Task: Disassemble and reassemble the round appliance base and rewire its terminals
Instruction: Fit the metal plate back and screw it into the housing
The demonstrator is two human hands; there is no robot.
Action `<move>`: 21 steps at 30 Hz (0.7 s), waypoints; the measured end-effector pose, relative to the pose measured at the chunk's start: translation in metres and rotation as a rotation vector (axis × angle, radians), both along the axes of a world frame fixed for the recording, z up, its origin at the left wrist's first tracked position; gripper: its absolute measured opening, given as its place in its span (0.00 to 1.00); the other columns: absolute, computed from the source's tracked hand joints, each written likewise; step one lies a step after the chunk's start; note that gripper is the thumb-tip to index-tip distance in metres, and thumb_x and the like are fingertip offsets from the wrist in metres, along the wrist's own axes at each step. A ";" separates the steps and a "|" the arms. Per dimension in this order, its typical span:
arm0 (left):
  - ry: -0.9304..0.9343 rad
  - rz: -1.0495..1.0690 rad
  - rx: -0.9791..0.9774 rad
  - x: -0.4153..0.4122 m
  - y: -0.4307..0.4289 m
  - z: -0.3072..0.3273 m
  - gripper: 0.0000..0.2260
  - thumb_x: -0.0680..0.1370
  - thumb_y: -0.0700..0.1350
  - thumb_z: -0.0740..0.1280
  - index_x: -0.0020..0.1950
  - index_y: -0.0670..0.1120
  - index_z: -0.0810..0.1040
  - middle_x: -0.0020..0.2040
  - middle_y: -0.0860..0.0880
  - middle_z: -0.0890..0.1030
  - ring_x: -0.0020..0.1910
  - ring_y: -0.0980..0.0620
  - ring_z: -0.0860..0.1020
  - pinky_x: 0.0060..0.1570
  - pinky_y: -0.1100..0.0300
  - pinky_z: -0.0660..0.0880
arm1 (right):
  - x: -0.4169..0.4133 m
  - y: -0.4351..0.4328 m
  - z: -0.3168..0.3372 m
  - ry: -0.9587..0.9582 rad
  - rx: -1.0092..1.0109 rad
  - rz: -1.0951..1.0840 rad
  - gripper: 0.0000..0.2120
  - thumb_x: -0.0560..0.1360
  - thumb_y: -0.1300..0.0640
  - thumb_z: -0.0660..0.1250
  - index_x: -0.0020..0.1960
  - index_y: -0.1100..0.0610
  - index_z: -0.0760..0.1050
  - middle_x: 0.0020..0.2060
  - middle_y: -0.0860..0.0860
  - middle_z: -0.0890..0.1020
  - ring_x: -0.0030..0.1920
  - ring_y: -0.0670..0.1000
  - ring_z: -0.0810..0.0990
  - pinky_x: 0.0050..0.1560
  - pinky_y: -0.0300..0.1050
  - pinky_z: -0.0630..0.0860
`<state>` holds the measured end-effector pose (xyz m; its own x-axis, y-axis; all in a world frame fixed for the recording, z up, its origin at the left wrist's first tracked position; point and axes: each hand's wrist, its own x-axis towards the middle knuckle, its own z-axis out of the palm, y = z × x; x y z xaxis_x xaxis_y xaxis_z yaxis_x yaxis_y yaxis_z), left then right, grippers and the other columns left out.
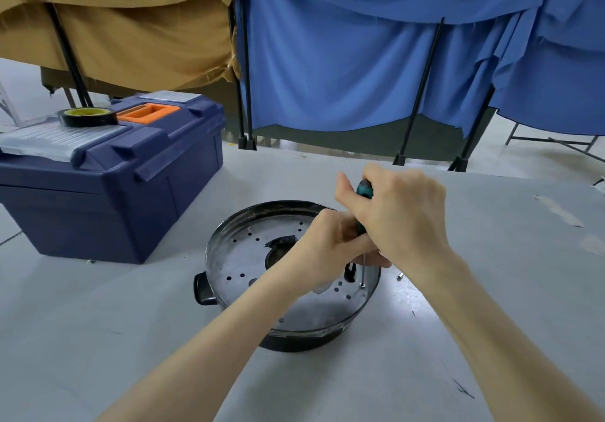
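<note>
Round appliance base is sitting centre frame on the grey tabletop, perforated metal plate facing up, black handle sticking out at its left edge.

Right hand is wrapping its grip tight around the top of a green-handled screwdriver, held near upright over the right side of the base. Left hand is reaching in across the plate, its grip closed around the lower handle and shaft. The tip is pressing on a screw near the plate's right rim.

A small loose screw is lying on the tabletop just beside the base, to the right.

Blue toolbox is standing at left of frame, well apart from the base, with a roll of black tape resting on its lid.

Blue cloth is hanging across the upper right on black stands, with tan cloth at the upper left.
</note>
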<state>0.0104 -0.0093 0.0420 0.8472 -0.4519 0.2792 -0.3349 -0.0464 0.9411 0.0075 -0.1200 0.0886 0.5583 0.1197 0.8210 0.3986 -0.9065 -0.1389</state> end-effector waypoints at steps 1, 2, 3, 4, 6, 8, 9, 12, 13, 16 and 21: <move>0.007 -0.019 0.016 0.001 0.001 0.001 0.08 0.81 0.37 0.64 0.45 0.38 0.80 0.36 0.52 0.84 0.38 0.53 0.84 0.47 0.60 0.81 | 0.001 0.000 0.000 0.038 -0.011 -0.013 0.23 0.75 0.48 0.67 0.29 0.57 0.62 0.20 0.52 0.61 0.25 0.59 0.63 0.30 0.42 0.57; 0.023 -0.039 0.018 0.001 0.002 0.003 0.07 0.81 0.38 0.64 0.47 0.37 0.80 0.38 0.50 0.84 0.41 0.49 0.85 0.50 0.56 0.81 | 0.002 -0.002 0.003 0.092 -0.018 -0.002 0.25 0.76 0.46 0.67 0.28 0.57 0.62 0.21 0.51 0.62 0.27 0.59 0.64 0.30 0.44 0.58; 0.035 -0.058 0.022 0.001 0.003 0.005 0.07 0.81 0.39 0.64 0.50 0.36 0.79 0.41 0.47 0.84 0.43 0.44 0.85 0.52 0.53 0.81 | 0.004 -0.007 0.007 0.169 -0.011 0.050 0.24 0.76 0.44 0.66 0.28 0.55 0.64 0.21 0.50 0.65 0.29 0.58 0.67 0.30 0.46 0.61; 0.054 -0.083 0.019 0.002 0.003 0.008 0.08 0.82 0.39 0.63 0.52 0.35 0.79 0.44 0.44 0.84 0.45 0.40 0.84 0.53 0.50 0.81 | 0.005 -0.014 0.012 0.257 0.007 0.131 0.21 0.75 0.43 0.66 0.29 0.54 0.69 0.23 0.48 0.69 0.31 0.56 0.70 0.33 0.47 0.65; 0.091 -0.153 0.015 0.004 0.004 0.010 0.10 0.82 0.40 0.63 0.57 0.34 0.77 0.50 0.40 0.83 0.48 0.37 0.83 0.53 0.49 0.80 | 0.005 -0.025 0.021 0.372 0.000 0.276 0.12 0.73 0.44 0.68 0.40 0.51 0.80 0.28 0.43 0.75 0.34 0.49 0.75 0.39 0.46 0.71; 0.107 -0.233 0.012 0.005 0.005 0.012 0.11 0.82 0.39 0.62 0.60 0.33 0.76 0.53 0.39 0.83 0.48 0.42 0.84 0.52 0.53 0.80 | 0.004 -0.030 0.021 0.339 -0.049 0.339 0.09 0.73 0.50 0.69 0.37 0.55 0.78 0.26 0.45 0.74 0.30 0.47 0.72 0.37 0.45 0.68; 0.110 -0.254 0.004 0.006 0.004 0.012 0.10 0.82 0.38 0.63 0.59 0.33 0.76 0.52 0.39 0.83 0.48 0.45 0.84 0.51 0.55 0.79 | 0.004 -0.029 0.019 0.295 -0.066 0.311 0.12 0.73 0.53 0.69 0.34 0.58 0.75 0.23 0.48 0.71 0.28 0.49 0.69 0.35 0.46 0.67; 0.121 -0.078 -0.055 0.001 -0.003 0.007 0.08 0.78 0.38 0.69 0.55 0.34 0.79 0.47 0.40 0.84 0.45 0.44 0.85 0.48 0.55 0.81 | 0.005 -0.024 0.014 0.220 -0.063 0.085 0.19 0.74 0.53 0.68 0.30 0.63 0.69 0.22 0.51 0.66 0.27 0.53 0.64 0.32 0.49 0.66; 0.095 0.027 -0.073 -0.001 -0.007 0.002 0.08 0.76 0.39 0.72 0.52 0.36 0.81 0.43 0.41 0.85 0.43 0.43 0.85 0.46 0.54 0.82 | 0.005 -0.025 0.014 0.230 -0.049 -0.007 0.21 0.75 0.51 0.67 0.30 0.62 0.67 0.22 0.52 0.65 0.27 0.55 0.65 0.32 0.48 0.65; 0.031 0.151 -0.054 -0.003 -0.012 -0.006 0.05 0.74 0.44 0.75 0.46 0.43 0.83 0.37 0.45 0.85 0.40 0.45 0.85 0.38 0.61 0.80 | 0.000 -0.025 0.009 0.204 -0.055 -0.178 0.26 0.77 0.46 0.64 0.27 0.57 0.60 0.22 0.50 0.64 0.27 0.57 0.65 0.30 0.44 0.58; 0.076 -0.031 0.026 0.002 0.001 0.001 0.07 0.79 0.44 0.68 0.52 0.42 0.83 0.41 0.47 0.85 0.44 0.49 0.85 0.44 0.59 0.81 | 0.003 -0.034 0.019 0.326 -0.073 -0.082 0.30 0.74 0.36 0.61 0.27 0.60 0.66 0.21 0.52 0.68 0.23 0.52 0.65 0.26 0.43 0.60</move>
<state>0.0128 -0.0085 0.0429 0.8512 -0.4841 0.2029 -0.2644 -0.0615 0.9624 0.0102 -0.1542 0.1071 0.7998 0.1154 0.5890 0.2696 -0.9458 -0.1808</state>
